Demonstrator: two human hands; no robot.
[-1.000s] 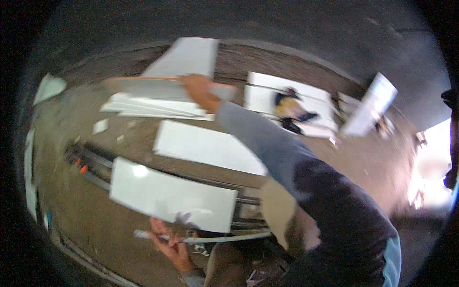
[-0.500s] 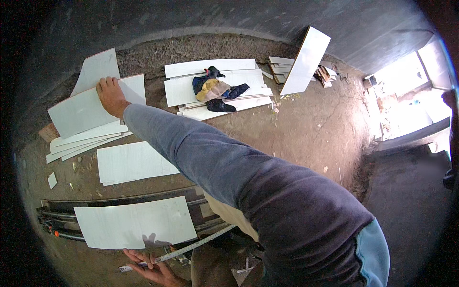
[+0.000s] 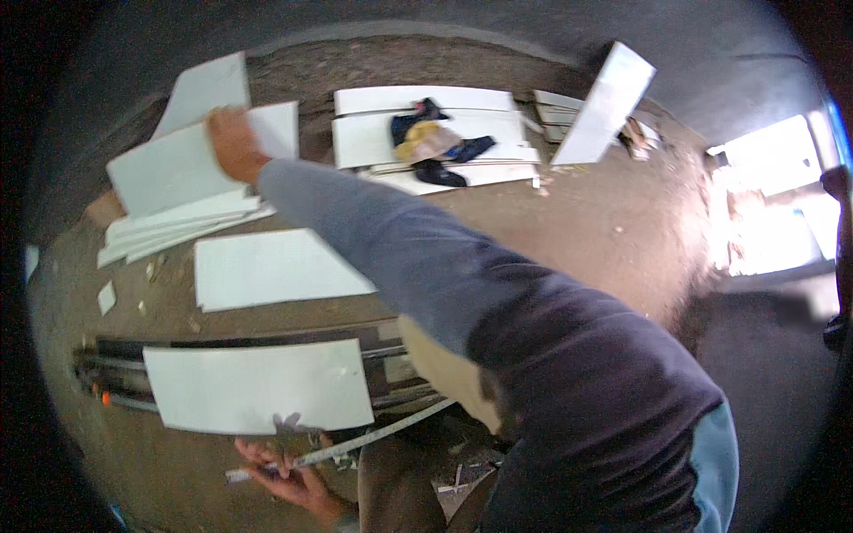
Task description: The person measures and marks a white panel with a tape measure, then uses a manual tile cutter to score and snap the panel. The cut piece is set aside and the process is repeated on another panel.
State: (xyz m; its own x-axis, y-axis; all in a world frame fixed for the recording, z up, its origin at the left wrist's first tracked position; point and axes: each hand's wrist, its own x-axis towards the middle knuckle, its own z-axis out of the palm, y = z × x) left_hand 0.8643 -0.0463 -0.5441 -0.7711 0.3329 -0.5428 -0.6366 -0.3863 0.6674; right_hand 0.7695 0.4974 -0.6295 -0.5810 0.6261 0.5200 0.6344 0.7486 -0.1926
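Observation:
My right arm crosses the view to the far left, where my right hand [image 3: 236,144], slightly blurred, is closed over the top edge of a white tile [image 3: 162,176]. That tile leans tilted at a stack of white tiles [image 3: 182,226], with another pale tile [image 3: 209,89] behind it. Low in the view, my left hand [image 3: 289,480] is closed on the extended blade of a tape measure [image 3: 378,434], which runs up to the right. Just beyond that hand, a white tile [image 3: 258,386] lies across a dark metal frame with rails [image 3: 120,360], likely a tile cutter.
Another white tile [image 3: 275,271] lies on the dirt floor. Farther back, dark and yellow cloth [image 3: 431,142] rests on stacked tiles [image 3: 364,133]. One tall tile [image 3: 606,105] leans at the back right. A small tile scrap [image 3: 107,298] lies at left; dark walls [image 3: 444,18] border the floor.
The view has shifted, so most of the scene sits higher and the far part more to the right. My right hand remains on the tile's edge, and my left hand still holds the tape measure.

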